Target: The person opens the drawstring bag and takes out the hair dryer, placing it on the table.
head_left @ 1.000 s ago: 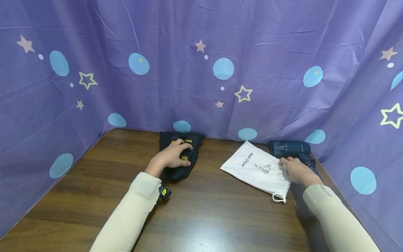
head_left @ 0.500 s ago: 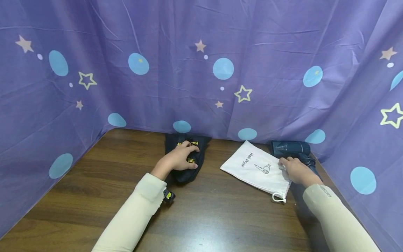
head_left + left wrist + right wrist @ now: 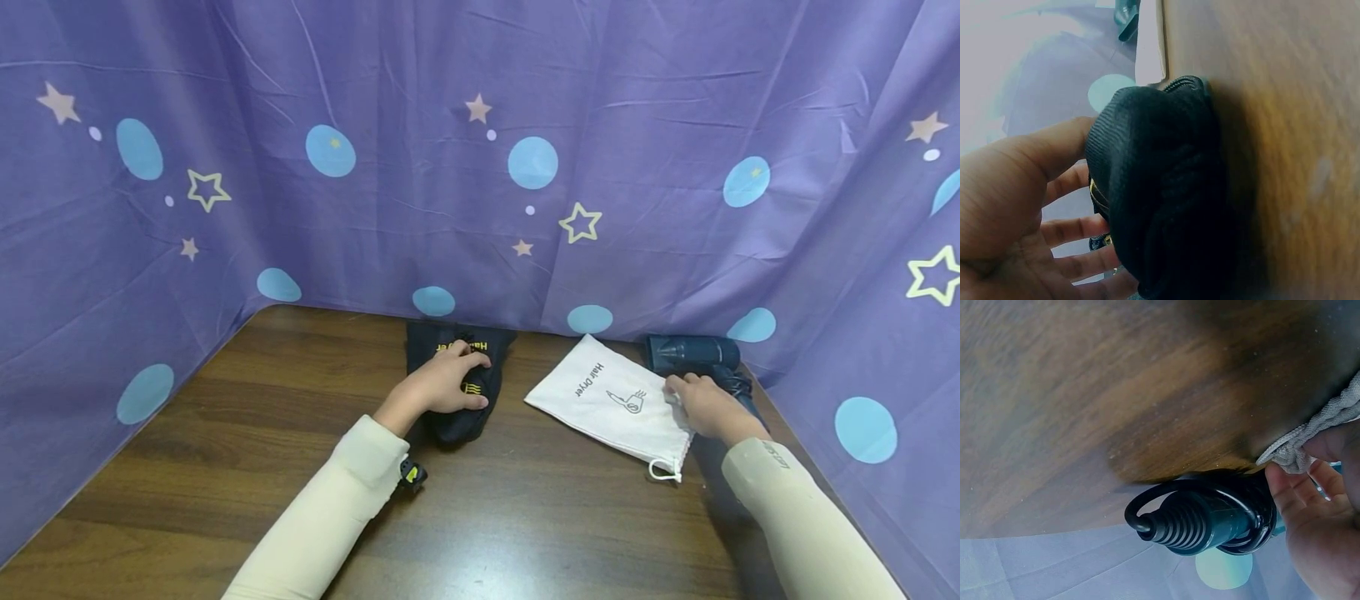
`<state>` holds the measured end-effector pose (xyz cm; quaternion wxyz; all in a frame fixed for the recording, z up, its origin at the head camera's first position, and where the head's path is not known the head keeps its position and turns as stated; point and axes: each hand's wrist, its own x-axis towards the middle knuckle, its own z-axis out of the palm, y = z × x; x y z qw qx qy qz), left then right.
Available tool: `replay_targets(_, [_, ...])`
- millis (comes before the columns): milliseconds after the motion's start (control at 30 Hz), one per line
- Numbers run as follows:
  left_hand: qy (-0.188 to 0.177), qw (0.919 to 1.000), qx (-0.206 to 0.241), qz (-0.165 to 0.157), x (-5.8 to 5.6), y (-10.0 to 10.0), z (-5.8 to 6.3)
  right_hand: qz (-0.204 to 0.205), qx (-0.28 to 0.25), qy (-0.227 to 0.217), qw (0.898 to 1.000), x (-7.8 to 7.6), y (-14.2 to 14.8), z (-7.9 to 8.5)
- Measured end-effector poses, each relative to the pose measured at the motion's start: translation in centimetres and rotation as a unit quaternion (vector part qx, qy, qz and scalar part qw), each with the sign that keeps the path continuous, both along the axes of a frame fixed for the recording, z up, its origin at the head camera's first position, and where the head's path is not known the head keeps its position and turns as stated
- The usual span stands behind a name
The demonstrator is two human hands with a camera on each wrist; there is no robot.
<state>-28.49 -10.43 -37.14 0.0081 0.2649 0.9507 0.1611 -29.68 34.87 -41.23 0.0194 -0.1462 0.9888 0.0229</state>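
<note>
From the head view's middle, the flat white bag (image 3: 609, 408) with black words is at four o'clock, the lumpy, yellow-lettered black bag (image 3: 452, 429) at six. The right hand (image 3: 707, 406), nearly closed, pinches the white bag's edge. The left hand (image 3: 441, 382), spread wide with bent fingers, holds the black bag. Longways, the white bag's string end points to four, the black bag's round end to six. Farther back, at three, lies a hair dryer (image 3: 688, 354).

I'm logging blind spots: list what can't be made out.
Head view: some lettering on the black bag, under the left hand.
Head view: part of the hair dryer, behind the right hand.
Right wrist view: most of the white bag, past the right edge.
Left wrist view: the black bag's contents, hidden by cloth.
</note>
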Motion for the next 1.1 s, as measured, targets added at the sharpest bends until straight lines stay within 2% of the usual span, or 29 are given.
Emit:
replay_targets(533, [0.015, 0.9996, -0.009, -0.022, 0.9, 1.8, -0.2, 0.010, 0.001, 0.007, 1.000, 0.0, 0.0, 0.1])
replay_targets(1100, [-0.002, 0.9988, -0.006, -0.048, 2.3, 3.6, 0.2, 0.011, 0.003, 0.006, 1.000, -0.1, 0.1, 0.0])
